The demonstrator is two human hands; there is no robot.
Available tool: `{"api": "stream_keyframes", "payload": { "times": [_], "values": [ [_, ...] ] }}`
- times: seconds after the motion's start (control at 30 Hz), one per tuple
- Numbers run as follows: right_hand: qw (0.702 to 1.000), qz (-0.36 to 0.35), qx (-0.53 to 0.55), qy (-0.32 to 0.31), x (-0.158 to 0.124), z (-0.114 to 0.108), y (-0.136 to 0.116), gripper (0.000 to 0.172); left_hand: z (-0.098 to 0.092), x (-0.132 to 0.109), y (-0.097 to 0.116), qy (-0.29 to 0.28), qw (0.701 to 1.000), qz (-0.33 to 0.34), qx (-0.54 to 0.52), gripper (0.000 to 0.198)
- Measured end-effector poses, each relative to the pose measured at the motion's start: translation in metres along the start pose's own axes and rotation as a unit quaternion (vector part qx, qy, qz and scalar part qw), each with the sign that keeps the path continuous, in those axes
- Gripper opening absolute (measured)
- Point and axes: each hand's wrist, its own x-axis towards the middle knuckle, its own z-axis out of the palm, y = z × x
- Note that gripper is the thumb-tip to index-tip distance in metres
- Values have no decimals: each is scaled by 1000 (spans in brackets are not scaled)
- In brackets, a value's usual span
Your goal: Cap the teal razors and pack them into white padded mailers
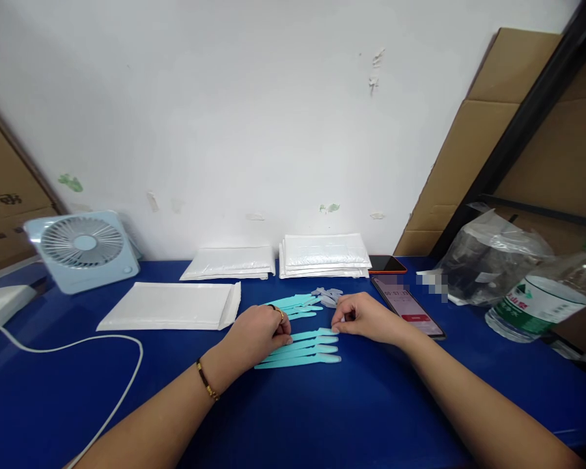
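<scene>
Several turquoise eyebrow razors (297, 359) lie side by side on the blue table, their pale capped blade ends pointing right. My left hand (261, 331) is closed on the handle of the rearmost eyebrow razor (305, 335) in this row. At that razor's blade end, my right hand (366, 318) pinches its translucent blade cap; the fingertips partly hide it. Behind the row is a second bunch of turquoise razors (295, 303), partly covered by my left hand. Loose greyish translucent blade caps (328, 296) are heaped just beyond my right fingers.
White padded envelopes lie flat on the left (168, 306) and in stacks (325, 254) along the wall. Right of my hands are a phone with a lit screen (407, 306), a second phone (388, 264), a plastic bag (488, 254) and a large bottle (542, 299). A fan (85, 251) and white cable (137, 365) occupy the left.
</scene>
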Motion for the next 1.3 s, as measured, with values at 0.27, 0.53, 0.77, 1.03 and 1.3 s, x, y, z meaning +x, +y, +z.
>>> {"api": "stream_keyframes", "payload": {
  "times": [0.27, 0.53, 0.77, 1.03, 1.3],
  "values": [
    [989, -7, -104, 106, 11, 4, 14, 17, -6, -4, 0, 34, 993, 27, 113, 26],
    [998, 30, -47, 36, 0, -2, 8, 11, 0, -7, 9, 20, 989, 78, 121, 28],
    [999, 1, -20, 26, 4, 8, -4, 12, 2, -10, 16, 10, 990, 127, 59, 35],
    [1000, -20, -14, 9, 1, 8, -11, 12, 0, -14, 25, -19, 989, 139, 40, 35],
    [981, 29, -114, 153, 15, 11, 3, 19, -8, -16, 15, 17, 995, 81, 58, 50]
  ]
}}
